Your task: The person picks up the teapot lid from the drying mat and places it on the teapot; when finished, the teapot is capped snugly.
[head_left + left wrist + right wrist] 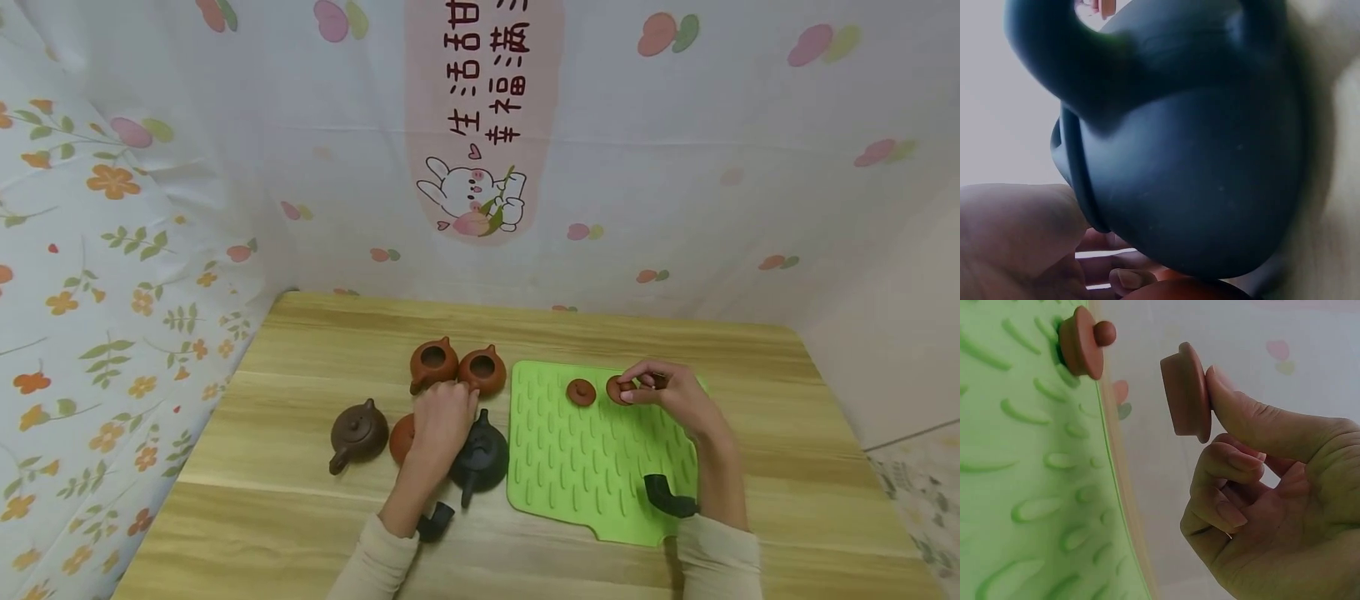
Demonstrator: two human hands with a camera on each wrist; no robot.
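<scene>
My right hand (pixel 671 396) pinches a reddish-brown teapot lid (pixel 1185 394) between thumb and fingers, over the green mat (pixel 555 458). A matching lid (pixel 581 392) with a round knob lies on that mat, left of this hand. My left hand (pixel 442 417) reaches down among the teapots, partly covering an orange teapot (pixel 401 438). Its fingertips are right at the lower side of a lidless reddish-brown teapot (pixel 491 382); I cannot tell whether they grip it. Another lidless teapot (pixel 444 377) stands beside that one. A black teapot (pixel 1210 169) fills most of the left wrist view.
A dark brown teapot (pixel 359 433), lid on, stands left of the others. The wooden table (pixel 300 533) extends around the teapots and the mat. Behind it hangs a white patterned cloth (pixel 337 208), with a flowered cloth (pixel 90 333) along the left side.
</scene>
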